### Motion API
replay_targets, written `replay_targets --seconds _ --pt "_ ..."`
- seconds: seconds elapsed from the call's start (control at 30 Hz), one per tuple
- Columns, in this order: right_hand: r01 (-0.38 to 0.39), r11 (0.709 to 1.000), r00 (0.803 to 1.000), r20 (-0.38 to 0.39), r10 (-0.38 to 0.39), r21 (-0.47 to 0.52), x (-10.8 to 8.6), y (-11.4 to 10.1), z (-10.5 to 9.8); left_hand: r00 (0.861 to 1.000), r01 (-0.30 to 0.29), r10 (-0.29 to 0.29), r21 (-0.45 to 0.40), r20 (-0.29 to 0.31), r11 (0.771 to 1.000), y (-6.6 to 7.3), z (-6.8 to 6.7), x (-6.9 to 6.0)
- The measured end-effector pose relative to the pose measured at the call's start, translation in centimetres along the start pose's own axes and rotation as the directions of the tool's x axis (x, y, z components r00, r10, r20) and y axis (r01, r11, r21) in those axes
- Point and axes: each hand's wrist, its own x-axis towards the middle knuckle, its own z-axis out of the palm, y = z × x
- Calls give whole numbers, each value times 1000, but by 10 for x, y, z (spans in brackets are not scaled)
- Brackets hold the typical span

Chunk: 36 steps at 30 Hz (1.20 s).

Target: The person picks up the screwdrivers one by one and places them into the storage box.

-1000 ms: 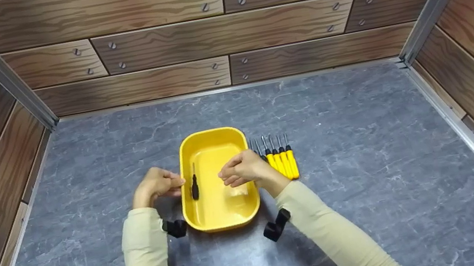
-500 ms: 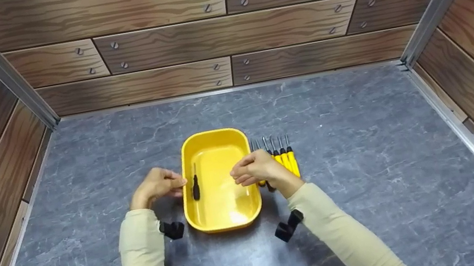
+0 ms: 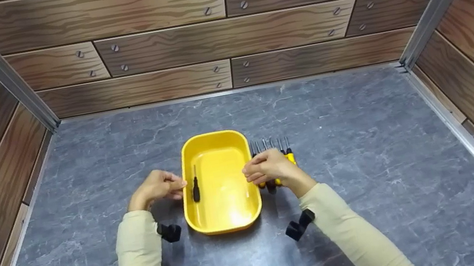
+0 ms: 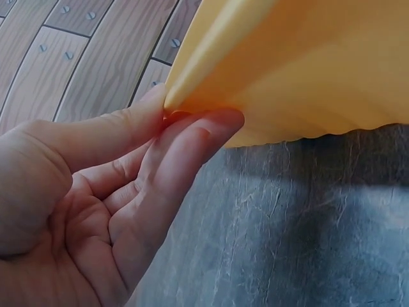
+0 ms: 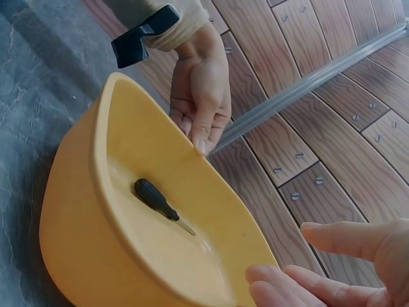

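Observation:
My left hand pinches the left rim of a yellow plastic bin between thumb and fingers; the left wrist view shows the bin's wall in that grip. Inside the bin, along its left side, lies a small black-handled screwdriver, also plain in the right wrist view. My right hand hovers over the bin's right rim, thumb and fingers apart in the right wrist view, holding nothing. Beneath and beyond it, a row of screwdrivers with yellow or black handles lies beside the bin, partly hidden by the hand.
The bin and tools rest on a grey marbled tabletop. Wood-patterned walls with metal corner strips enclose the back and both sides. Each sleeve carries a black wrist mount, such as the one on the right.
My right hand has moved right, from above the bin's inside to its right rim, covering more of the screwdriver row. The left hand keeps its hold on the opposite rim.

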Motion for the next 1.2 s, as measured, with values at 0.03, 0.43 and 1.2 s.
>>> replay_targets --seconds 0.03,0.43,1.2 --pt "-3 1000 1000 -3 3 2 0 1 -2 1000 1 -1 -2 -2 1000 0 0 0" --pt "-14 999 999 -33 15 36 1 13 -25 999 22 -22 -2 -24 1000 0 3 1" --pt "-63 996 989 -129 71 66 0 34 -61 998 54 -55 -5 -42 999 3 3 -1"
